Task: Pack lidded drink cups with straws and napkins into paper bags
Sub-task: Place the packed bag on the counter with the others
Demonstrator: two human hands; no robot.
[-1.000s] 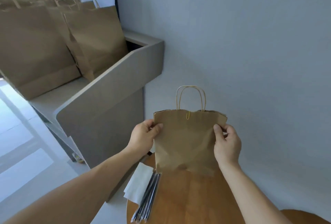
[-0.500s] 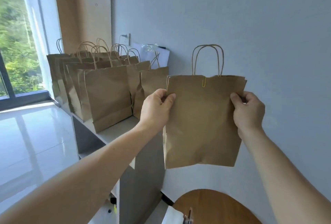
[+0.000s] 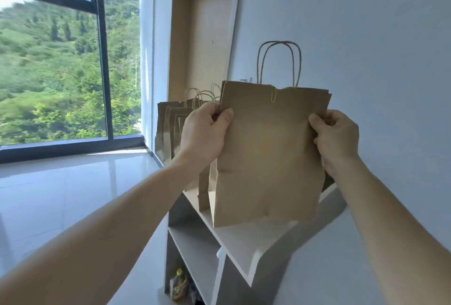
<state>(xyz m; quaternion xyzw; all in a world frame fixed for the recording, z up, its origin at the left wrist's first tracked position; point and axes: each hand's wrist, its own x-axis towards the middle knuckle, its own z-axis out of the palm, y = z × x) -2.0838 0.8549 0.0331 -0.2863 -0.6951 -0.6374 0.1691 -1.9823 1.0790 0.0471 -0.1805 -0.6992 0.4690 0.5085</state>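
Observation:
A brown paper bag point(image 3: 268, 153) with twisted handles hangs upright in the air, its top closed with a yellow paper clip point(image 3: 273, 95). My left hand point(image 3: 205, 134) pinches its left edge near the top. My right hand point(image 3: 334, 138) grips its right edge at the same height. The bag's bottom hovers just above the grey shelf top point(image 3: 234, 238). No cups, straws or napkins are in view.
Several more brown paper bags point(image 3: 170, 129) stand in a row on the shelf top behind the held one, toward the window. The grey shelf unit point(image 3: 195, 256) stands against the pale wall, with a small packet point(image 3: 179, 285) at its foot. Glossy floor lies left.
Both hands have carried the clipped bag up from the round wooden table and over to the grey shelf. My view has swung up and left; the table, napkins and straws have dropped out of sight.

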